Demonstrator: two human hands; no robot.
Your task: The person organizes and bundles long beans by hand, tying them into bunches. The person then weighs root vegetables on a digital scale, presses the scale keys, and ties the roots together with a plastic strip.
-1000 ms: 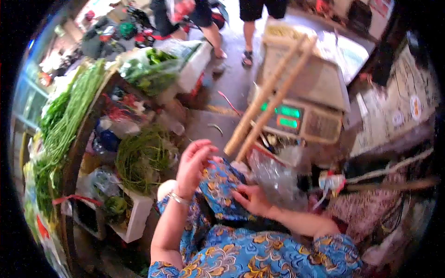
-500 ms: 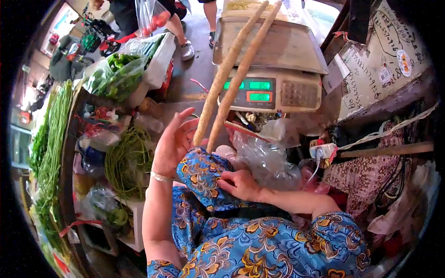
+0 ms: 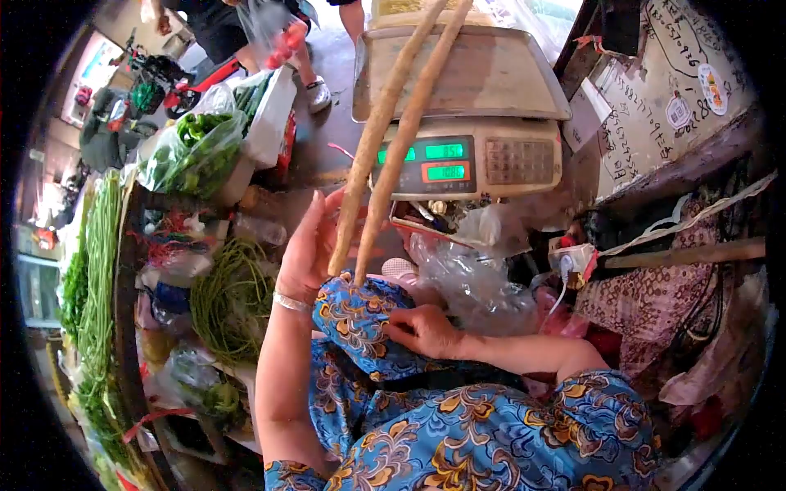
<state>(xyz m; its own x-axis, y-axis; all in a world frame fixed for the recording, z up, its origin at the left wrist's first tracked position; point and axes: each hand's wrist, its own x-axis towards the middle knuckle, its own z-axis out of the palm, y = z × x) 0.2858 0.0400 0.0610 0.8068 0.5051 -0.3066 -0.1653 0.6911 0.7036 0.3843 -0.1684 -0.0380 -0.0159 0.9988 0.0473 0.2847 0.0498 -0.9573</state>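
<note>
Two long brown roots (image 3: 400,151) lie across a weighing scale (image 3: 458,78), their near ends reaching down over my patterned blue clothing (image 3: 356,307). My left hand (image 3: 309,245) is upright just left of those near ends, fingers apart, with some fingers passing behind the roots; I see nothing held in it. My right hand (image 3: 422,329) rests at the blue cloth over my knee, its fingers curled together; what they hold, if anything, is hidden. The scale's green digits (image 3: 444,151) are lit beside the roots.
Long green beans (image 3: 100,270) and bagged green peppers (image 3: 196,143) are on the left, with coiled beans (image 3: 229,303) nearer. Clear plastic bags (image 3: 475,282) and a power socket (image 3: 573,262) are at right. A person's legs (image 3: 307,69) and red-filled bag (image 3: 282,41) show above.
The view has swung right and downward, then steadied. My left hand has come closer to the roots' near ends, its fingers now partly behind them. My right hand stays at the cloth.
</note>
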